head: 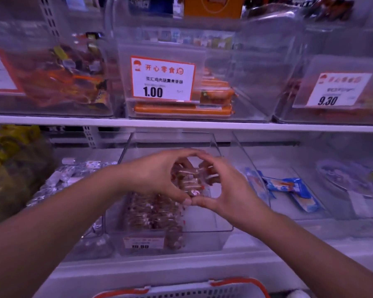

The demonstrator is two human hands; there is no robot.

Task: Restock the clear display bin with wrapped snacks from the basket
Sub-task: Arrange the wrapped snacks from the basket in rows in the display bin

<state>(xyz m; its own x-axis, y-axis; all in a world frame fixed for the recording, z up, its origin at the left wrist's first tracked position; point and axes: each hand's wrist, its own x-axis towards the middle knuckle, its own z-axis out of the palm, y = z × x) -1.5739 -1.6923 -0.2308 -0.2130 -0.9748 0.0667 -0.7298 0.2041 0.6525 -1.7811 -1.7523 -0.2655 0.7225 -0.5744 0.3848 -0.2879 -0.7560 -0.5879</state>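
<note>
We are cupping a bundle of wrapped snacks (190, 179) between both hands above the clear display bin (221, 214) on the lower shelf. Our left hand (155, 175) is curling around the bundle's left side, and our right hand (226, 190) is curling around its right side, thumb tips touching at the front. More brown wrapped pieces are lying piled in the bin's left half, behind its small price label (143, 242). The basket (235, 287), with its orange rim, is sitting at the bottom edge, below the shelf. On the upper shelf, a tag reading 1.00 (162, 79) is fronting a bin of orange sausages (181, 109).
</note>
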